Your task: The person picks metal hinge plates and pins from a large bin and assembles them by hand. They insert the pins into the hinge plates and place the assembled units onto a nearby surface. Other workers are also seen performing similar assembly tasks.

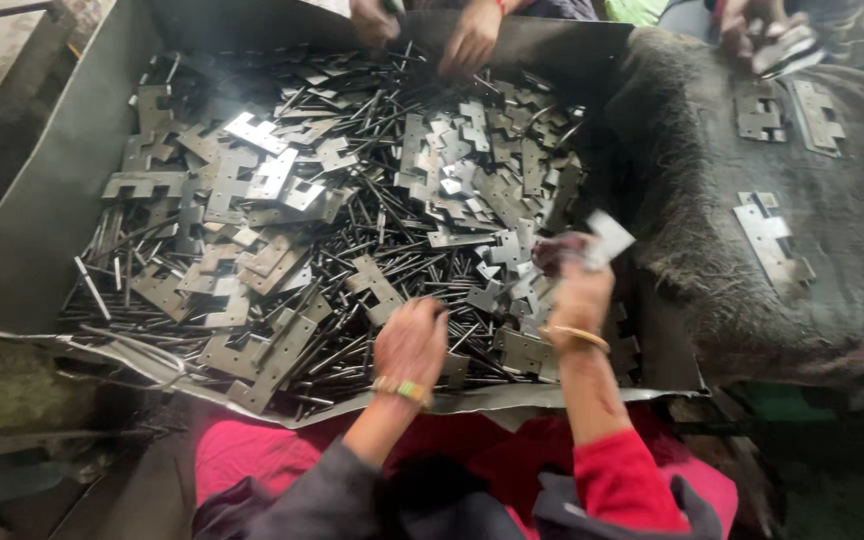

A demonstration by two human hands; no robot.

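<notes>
Sorting through a heap of metal parts is the step that is judged to be in hand. Only the head view is given, so everything is told from it.

A large sheet-metal tray (32,230) fills the left and middle of the scene, and it is piled with flat hinge plates (262,190) and thin pins (402,270), all mixed together. The left hand (410,345) is pressed down into the near part of the pile; its fingers are bent into the parts, but it cannot be told whether something is grasped, because the fingertips are hidden. The right hand (577,280) is lifted a little above the pile, near the right wall of the tray, and a small hinge plate (607,238) is pinched between its fingers; this part is blurred. On each wrist a bangle is worn.

To the right of the tray a dark cloth (712,240) is spread, and some assembled hinges (774,240) are lying on it, well apart from each other. At the far edge the hands of other people (472,40) are seen at work, one pair over the tray and one pair over the cloth.

For the next move, it is judged that a matching part must be drawn out of the pile by the left hand, and a firm grip is called for, since the pins are tangled and the plate edges look sharp.
</notes>
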